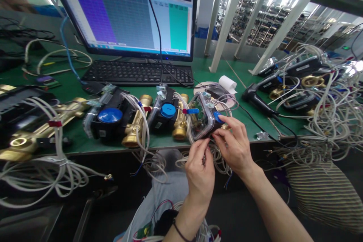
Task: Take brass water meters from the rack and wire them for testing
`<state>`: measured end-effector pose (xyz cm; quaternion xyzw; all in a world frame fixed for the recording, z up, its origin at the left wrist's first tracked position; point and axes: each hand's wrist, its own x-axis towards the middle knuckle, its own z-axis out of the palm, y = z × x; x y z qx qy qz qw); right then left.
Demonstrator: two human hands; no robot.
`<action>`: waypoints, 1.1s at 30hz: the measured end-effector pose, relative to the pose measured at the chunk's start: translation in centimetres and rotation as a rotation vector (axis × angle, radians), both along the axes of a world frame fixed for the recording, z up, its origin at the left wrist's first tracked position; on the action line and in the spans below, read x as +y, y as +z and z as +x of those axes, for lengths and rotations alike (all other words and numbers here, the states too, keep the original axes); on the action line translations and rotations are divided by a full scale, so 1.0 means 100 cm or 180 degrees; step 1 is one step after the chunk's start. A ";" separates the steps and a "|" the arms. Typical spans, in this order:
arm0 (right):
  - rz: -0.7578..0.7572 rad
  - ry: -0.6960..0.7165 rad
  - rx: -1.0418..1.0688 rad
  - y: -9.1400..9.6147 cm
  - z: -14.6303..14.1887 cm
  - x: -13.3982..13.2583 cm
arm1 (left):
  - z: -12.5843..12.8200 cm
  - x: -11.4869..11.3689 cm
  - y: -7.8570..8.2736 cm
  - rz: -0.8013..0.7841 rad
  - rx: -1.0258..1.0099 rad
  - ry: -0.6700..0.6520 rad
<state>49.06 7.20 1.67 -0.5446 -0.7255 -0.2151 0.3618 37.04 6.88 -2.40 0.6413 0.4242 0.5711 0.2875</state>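
A water meter with a clear cover [202, 116] and a brass body lies at the front edge of the green bench [79, 140]. My right hand [236, 144] grips its near right side, fingers curled round the black housing by a blue cap. My left hand [200, 166] is just below the meter, fingers pinched on thin wire ends or a small part that I cannot make out. White cables [218, 160] hang from the meter between my hands. Two more meters with blue caps [110, 118] [167, 115] lie in a row to the left.
A keyboard [136, 72] and a monitor [127, 11] stand behind the meters. A black handheld scanner [256, 100] lies to the right, beside a heap of meters and white cables [317, 98]. More brass meters and cables [31, 128] crowd the left. A tape roll [228, 83] sits mid-bench.
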 end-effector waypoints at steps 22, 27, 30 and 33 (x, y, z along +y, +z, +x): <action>0.0045 -0.0074 -0.0097 0.000 -0.001 0.001 | 0.005 -0.012 0.001 -0.0240 0.0386 -0.0058; 0.0040 -0.0077 -0.0159 0.001 0.000 0.001 | 0.004 -0.014 0.002 -0.0316 0.0314 -0.0100; 0.0070 -0.0047 -0.0152 0.001 0.001 0.002 | 0.004 -0.014 0.001 -0.0384 0.0301 -0.0092; 0.0150 0.0084 -0.0023 0.001 0.003 0.005 | 0.003 -0.013 -0.002 -0.0399 0.0330 -0.0055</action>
